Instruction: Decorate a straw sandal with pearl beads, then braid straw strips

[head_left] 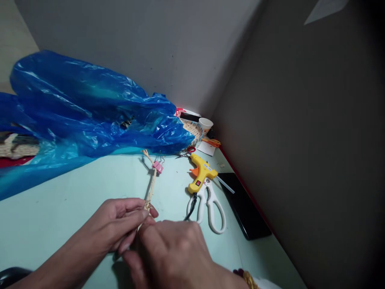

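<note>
My left hand [118,224] pinches the near end of a thin braided straw strip [151,186] that runs away from me across the pale table [75,188]. A pink binder clip [158,166] is clamped on the strip near its far end. My right hand [171,251] is closed over the same near end, right against the left fingers, and hides what lies under it. A beaded bracelet [248,277] shows at my right wrist.
A yellow glue gun [201,173] lies beside white-handled scissors [210,206] to the right. A black flat device [243,204] lies along the right wall. A large blue plastic bag [81,108] fills the left. A woven basket [194,129], a paper cup [206,123] and red-handled scissors [188,151] sit at the back.
</note>
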